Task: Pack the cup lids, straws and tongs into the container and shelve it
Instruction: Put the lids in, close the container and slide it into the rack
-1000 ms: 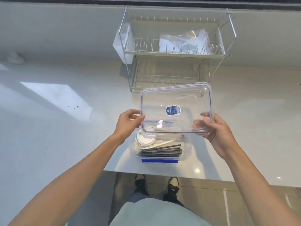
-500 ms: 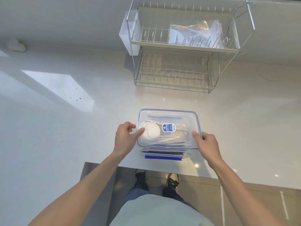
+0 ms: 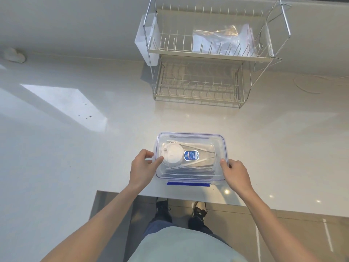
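Left hand [image 3: 142,167] sits at the left short end of the clear lid [image 3: 190,138], thumb laid on top near the corner and fingers curled loosely at the rim, pressing rather than gripping. Between the two hands the plastic container [image 3: 217,181] rests on the pale countertop [image 3: 75,157] close to its front edge, lid down over it, blue label [image 3: 191,155] in the middle. Through the lid, just right of the left thumb, a white cup lid [image 3: 172,155]; dark straws [image 3: 188,170] lie along the near side; tongs hard to make out. Right hand [image 3: 235,173] rests at the right end, thumb on the lid's corner, fingers half closed against the side. Well beyond both hands stands the two-tier wire rack [image 3: 198,87], a clear plastic bag [image 3: 221,40] on its upper tier
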